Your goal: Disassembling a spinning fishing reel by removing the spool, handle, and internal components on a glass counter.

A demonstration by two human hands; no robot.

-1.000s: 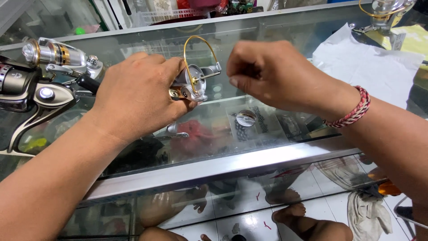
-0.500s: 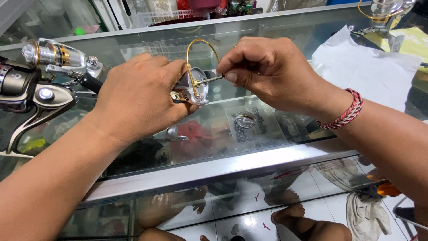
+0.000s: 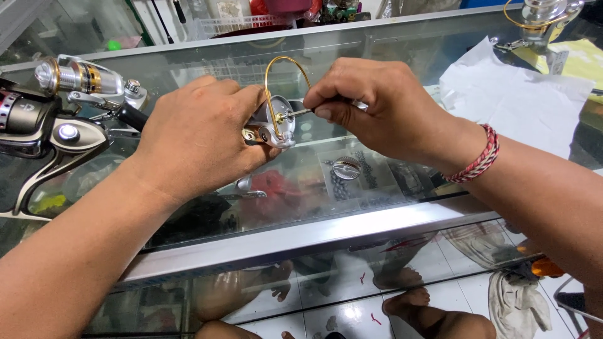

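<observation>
A person's left hand [image 3: 198,141] is closed around a small silver fishing reel part [image 3: 271,122] with a gold wire bail [image 3: 284,69] arching over it, held just above a glass display counter [image 3: 402,44] near the middle of the scene, while the right hand [image 3: 377,103], a red and white braided band [image 3: 478,156] at its wrist, pinches a thin tool [image 3: 300,113] between thumb and fingers and sets its tip against the gold fitting on the part's face. Judging from how things lie, the work on that fitting is under way and not finished: the tool is engaged and the part is apart from any reel body, so refitting would seem to be left. A complete silver and gold spinning reel [image 3: 75,78] and a darker one [image 3: 38,125] lie on the glass at the far left, untouched; a loose round silver cap [image 3: 346,167] lies just near of the hands, though whether on the glass or on the shelf beneath it cannot be told. White paper [image 3: 515,94] covers the counter at the right, with another reel [image 3: 543,19] at the far right corner
</observation>
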